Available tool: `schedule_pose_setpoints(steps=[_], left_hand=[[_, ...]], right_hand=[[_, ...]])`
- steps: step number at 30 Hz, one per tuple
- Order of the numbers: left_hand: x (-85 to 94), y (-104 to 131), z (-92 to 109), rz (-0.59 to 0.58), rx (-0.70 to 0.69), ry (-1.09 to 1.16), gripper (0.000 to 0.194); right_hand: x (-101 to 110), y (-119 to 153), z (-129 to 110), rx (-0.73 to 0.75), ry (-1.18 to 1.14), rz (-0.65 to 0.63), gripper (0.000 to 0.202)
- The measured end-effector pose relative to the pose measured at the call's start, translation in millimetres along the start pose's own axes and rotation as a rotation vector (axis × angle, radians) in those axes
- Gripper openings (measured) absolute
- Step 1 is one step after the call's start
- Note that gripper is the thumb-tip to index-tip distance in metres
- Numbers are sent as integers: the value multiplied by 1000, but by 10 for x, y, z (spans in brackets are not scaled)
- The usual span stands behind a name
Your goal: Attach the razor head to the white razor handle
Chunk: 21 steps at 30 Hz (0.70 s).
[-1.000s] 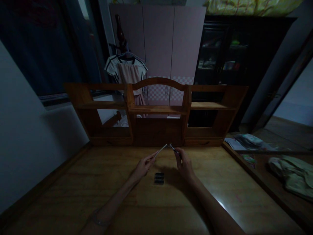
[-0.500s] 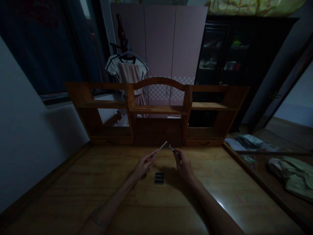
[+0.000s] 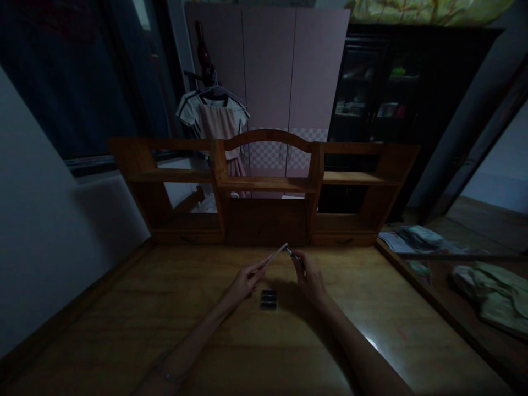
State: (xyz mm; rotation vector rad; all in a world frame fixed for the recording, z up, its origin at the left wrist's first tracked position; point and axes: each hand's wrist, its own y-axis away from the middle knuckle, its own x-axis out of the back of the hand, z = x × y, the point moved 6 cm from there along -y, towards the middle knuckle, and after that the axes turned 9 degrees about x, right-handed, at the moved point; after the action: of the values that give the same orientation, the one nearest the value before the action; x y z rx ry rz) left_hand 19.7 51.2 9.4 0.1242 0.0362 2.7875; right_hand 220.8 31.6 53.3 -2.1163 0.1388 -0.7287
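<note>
change: half a second ago the two held items stood apart at their ends; that gap has now closed. the pale strip's far tip meets or overlaps the tool's head; true contact cannot be told from this view. bearing on the work: judged a moment of bringing tool to strip, both steadied in the air.

pale strip (image 3: 276,254): one; thin, narrow, slanting up and rightward, seemingly a little bowed; material unclear in dim light. location: above the desk (image 3: 157,313), before the wooden shelf unit (image 3: 266,186).

small tool (image 3: 291,253): one; bright metal head, darker handle, pointing up and leftward toward the strip's tip.

left hand (image 3: 244,279): grip pinching the strip near its lower end, thumb and fingers together.

right hand (image 3: 310,278): grip closed round the tool's handle.

dark pieces (image 3: 268,300): three, lying in parallel on the desk between the forearms; unmoved, untouched.
</note>
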Motion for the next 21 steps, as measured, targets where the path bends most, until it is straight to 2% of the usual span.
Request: schedule_pose_setpoints(steps=[5, 14, 21], left_hand=[[71, -15, -9, 59, 4, -24, 60], [9, 2, -10, -14, 23, 74, 64], [14, -3, 16, 5, -23, 146, 65]], right_hand=[[28, -6, -5, 3, -8, 35, 23], [33, -4, -34, -2, -18, 48, 22], [44, -20, -80, 23, -15, 49, 24]])
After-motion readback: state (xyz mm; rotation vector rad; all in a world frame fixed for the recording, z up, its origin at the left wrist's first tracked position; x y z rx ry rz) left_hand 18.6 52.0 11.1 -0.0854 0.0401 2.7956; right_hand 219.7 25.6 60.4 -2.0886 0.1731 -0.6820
